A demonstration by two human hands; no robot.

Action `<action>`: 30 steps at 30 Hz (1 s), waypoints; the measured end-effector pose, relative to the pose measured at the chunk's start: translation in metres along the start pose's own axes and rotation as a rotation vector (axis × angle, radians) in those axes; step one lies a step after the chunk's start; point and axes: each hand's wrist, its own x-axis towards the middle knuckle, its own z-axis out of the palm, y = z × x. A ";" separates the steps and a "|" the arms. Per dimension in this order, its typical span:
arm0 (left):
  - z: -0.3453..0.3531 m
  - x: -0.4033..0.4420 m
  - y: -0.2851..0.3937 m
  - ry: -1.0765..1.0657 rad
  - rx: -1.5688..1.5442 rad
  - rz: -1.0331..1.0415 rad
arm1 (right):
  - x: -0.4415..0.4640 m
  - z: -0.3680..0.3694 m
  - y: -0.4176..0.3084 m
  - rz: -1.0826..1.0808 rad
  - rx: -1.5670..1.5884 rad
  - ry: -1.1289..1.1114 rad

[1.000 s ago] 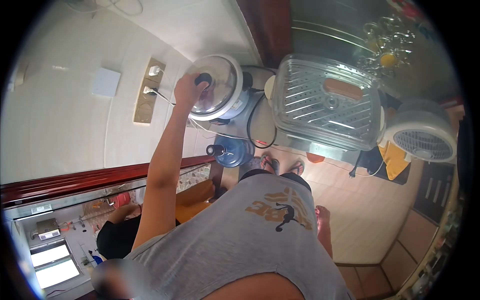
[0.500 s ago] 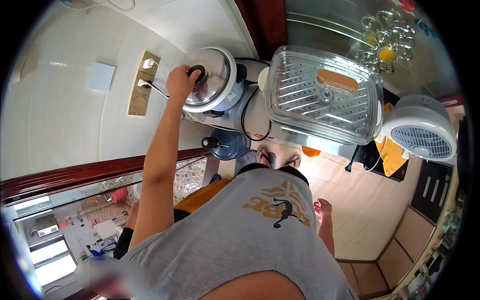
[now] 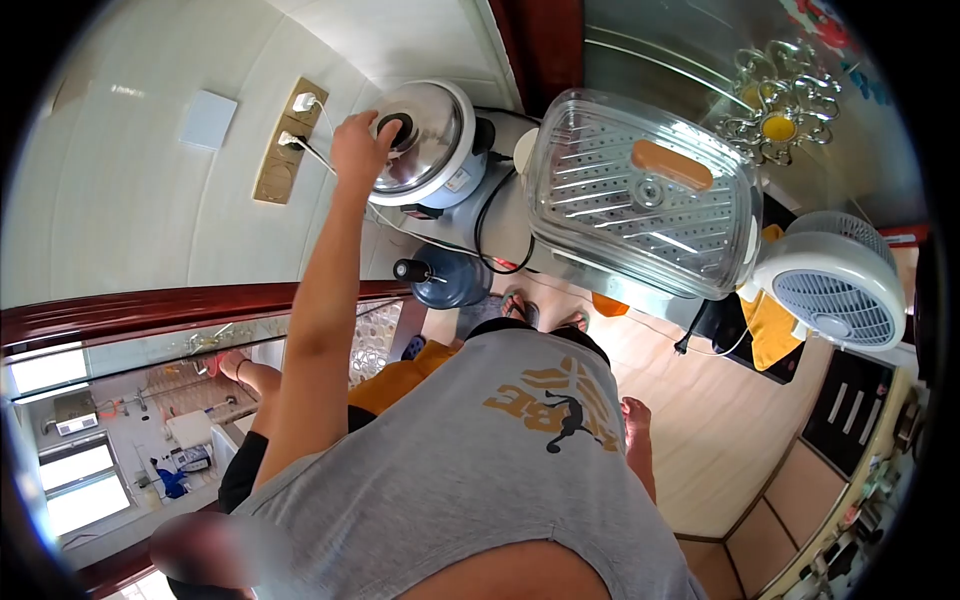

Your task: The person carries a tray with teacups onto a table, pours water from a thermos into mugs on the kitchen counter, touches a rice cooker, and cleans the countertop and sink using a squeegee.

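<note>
My left hand (image 3: 362, 150) is at the left side of a rice cooker's black lid knob (image 3: 397, 131), thumb and forefinger spread apart beside it. The glass and metal lid (image 3: 425, 125) sits on the white and pale blue cooker (image 3: 455, 180). My right hand (image 3: 636, 412) hangs low beside my grey shirt, partly hidden by it, with loosely bent fingers and nothing visible in them. Right of the cooker stands a clear-lidded rectangular steamer (image 3: 640, 225) with a brown handle.
A white fan (image 3: 835, 300) stands right of the steamer. Below the cooker is a blue water bottle (image 3: 455, 278) with a black pump. Plugs and cords run from the wall socket (image 3: 280, 150). At lower left, another person's bare arm (image 3: 255, 380) shows.
My left hand has loosened from around the lid knob to beside it, and the lid stays on the cooker. My right hand remains low. The other person's arm has come further into view.
</note>
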 end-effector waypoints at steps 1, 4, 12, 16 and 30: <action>-0.002 -0.010 0.009 0.173 -0.015 0.070 | -0.002 -0.002 -0.007 -0.003 0.000 0.002; -0.034 -0.061 0.083 0.103 -0.372 -0.003 | 0.000 -0.014 -0.025 0.017 0.001 0.012; 0.047 -0.235 0.145 -1.212 -0.294 0.401 | 0.005 -0.029 -0.023 0.022 0.060 0.000; 0.049 -0.253 0.175 -1.249 -0.140 0.444 | -0.007 -0.029 -0.021 0.029 0.042 0.028; 0.096 -0.230 0.201 -1.437 -0.449 0.674 | -0.084 0.013 0.058 -0.014 0.137 0.249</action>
